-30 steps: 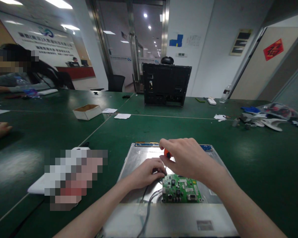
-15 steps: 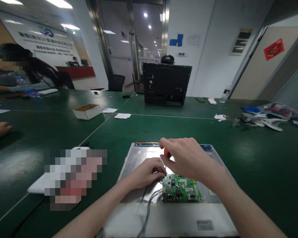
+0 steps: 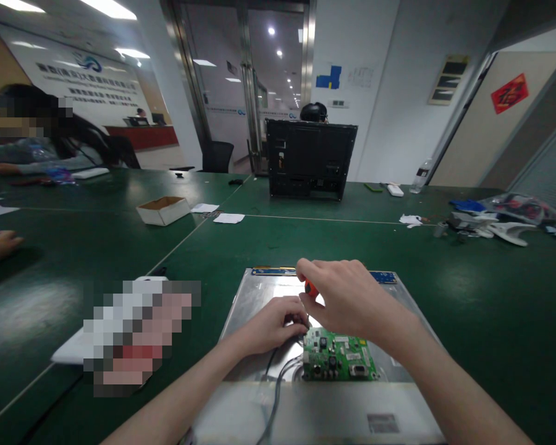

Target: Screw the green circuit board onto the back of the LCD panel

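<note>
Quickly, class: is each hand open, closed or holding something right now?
Left hand: fingers curled by the circuit board; grip cannot be told.
Right hand: closed, holding an orange handle.

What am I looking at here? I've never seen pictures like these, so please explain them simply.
There's no robot: these are a person's own bare hands. Every picture comes from one camera on that person's head, looking forward and down. On the green table lies a flat metal panel carrying a green circuit board and grey cables. The right hand grips an orange handle, mostly hidden, perhaps a screwdriver's. The left hand is by the board's upper left corner; what its fingers hold is unclear. Farther off stand a white box and a black screen housing.
</note>
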`<state>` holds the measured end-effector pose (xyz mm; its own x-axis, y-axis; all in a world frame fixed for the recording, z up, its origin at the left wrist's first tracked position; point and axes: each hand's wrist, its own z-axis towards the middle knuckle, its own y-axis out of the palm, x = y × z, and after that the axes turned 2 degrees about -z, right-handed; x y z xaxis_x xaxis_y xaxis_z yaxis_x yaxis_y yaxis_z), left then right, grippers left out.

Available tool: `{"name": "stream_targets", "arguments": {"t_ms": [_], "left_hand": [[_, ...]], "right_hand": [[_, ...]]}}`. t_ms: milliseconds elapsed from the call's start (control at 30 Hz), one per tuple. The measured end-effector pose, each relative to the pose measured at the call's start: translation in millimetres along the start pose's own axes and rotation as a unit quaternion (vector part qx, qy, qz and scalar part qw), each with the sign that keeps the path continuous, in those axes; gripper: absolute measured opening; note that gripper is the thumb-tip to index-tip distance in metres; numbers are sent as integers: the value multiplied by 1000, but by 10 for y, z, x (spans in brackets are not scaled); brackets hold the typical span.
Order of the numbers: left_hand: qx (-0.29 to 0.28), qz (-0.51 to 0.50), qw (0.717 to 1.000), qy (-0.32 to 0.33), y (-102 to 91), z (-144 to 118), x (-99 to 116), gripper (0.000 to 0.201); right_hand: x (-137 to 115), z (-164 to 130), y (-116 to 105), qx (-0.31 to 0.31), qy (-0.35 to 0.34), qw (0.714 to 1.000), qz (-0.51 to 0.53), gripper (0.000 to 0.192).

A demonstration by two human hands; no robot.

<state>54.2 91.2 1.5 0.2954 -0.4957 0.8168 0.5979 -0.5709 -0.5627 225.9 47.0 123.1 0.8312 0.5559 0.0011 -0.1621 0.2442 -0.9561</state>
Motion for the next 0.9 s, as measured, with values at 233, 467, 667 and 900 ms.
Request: {"name": "stream_targets", "arguments": {"t_ms": [233, 467, 667, 900], "left_hand": [[-3, 18, 1000, -11, -7, -1, 0, 6], [1, 8, 1000, -2, 5, -8, -57, 6], [-6, -7, 1000, 1, 2, -8, -60, 6], [-4, -3, 1000, 2, 2, -9, -42, 8]], "right_hand": [[18, -1, 8, -4, 8, 1000, -11, 9], [3, -3, -8, -8, 3, 1000, 12, 9], [7, -5, 2, -10, 5, 1000, 14, 8], [10, -5, 13, -7, 6, 1000, 11, 9]]}}
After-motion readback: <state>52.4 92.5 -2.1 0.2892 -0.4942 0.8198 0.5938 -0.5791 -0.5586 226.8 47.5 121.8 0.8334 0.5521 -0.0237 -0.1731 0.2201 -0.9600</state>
